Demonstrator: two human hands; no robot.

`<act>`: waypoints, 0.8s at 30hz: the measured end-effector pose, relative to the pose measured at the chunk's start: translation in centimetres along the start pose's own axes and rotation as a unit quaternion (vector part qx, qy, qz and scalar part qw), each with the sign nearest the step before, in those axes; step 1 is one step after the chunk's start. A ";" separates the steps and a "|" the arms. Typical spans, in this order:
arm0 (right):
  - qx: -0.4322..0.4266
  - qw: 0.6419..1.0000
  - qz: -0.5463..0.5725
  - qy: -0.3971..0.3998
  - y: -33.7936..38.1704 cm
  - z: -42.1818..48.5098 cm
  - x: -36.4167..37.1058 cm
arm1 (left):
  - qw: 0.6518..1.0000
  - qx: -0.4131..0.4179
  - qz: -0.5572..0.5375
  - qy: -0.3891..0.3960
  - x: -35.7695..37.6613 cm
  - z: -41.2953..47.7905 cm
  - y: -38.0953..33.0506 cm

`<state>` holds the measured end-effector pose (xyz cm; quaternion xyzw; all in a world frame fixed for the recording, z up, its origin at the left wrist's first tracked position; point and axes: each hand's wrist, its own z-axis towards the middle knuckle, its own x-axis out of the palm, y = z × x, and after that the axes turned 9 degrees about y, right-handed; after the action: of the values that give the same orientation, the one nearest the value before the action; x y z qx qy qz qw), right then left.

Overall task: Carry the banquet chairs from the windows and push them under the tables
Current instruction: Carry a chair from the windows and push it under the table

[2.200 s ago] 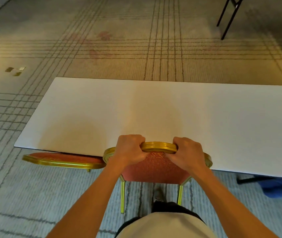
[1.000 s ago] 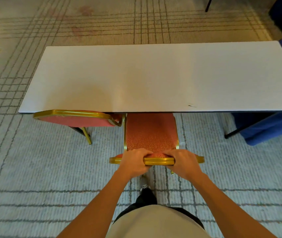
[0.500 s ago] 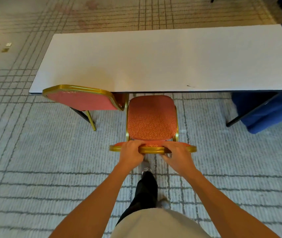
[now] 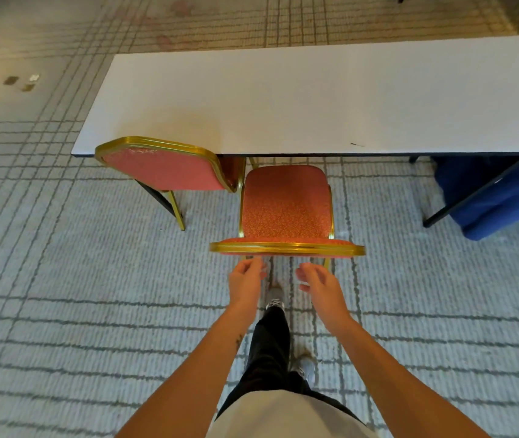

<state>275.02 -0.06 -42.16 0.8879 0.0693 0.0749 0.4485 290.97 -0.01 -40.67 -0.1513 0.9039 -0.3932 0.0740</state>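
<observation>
A red banquet chair with a gold frame (image 4: 285, 213) stands in front of me, its seat just outside the near edge of the long white table (image 4: 315, 96). My left hand (image 4: 245, 282) and my right hand (image 4: 319, 284) hover just behind the chair's gold top rail, fingers loosely curled and apart, touching nothing. A second red and gold chair (image 4: 163, 167) stands to the left at the table's near left corner, its seat mostly hidden under the tabletop.
A blue cloth (image 4: 498, 191) hangs beside a black table leg (image 4: 460, 203) at the right. Patterned carpet covers the floor. Small tags (image 4: 21, 82) lie on the carpet at the far left. My legs and shoes are below the hands.
Both hands have let go of the chair's top rail and drawn back. Over the earlier frames the chair moved out from under the table as I stepped back.
</observation>
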 end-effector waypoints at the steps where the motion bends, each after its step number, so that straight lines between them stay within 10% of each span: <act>1: 0.023 0.997 0.076 -0.003 0.3 0.7 0.1 | 0.998 -0.038 -0.040 0.031 0.2 0.4 -0.3; 8: 0.094 0.929 0.357 -0.029 3.1 6.8 0.5 | 0.940 -0.105 -0.310 0.097 3.1 7.0 -2.8; 24: 0.071 0.923 0.360 -0.117 8.7 18.2 0.7 | 0.919 -0.100 -0.367 0.102 5.2 17.5 -10.0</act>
<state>279.71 -19.33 -45.80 0.8851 -0.3028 0.1218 0.3317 292.64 -20.28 -45.30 -0.4383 0.8219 -0.3138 -0.1839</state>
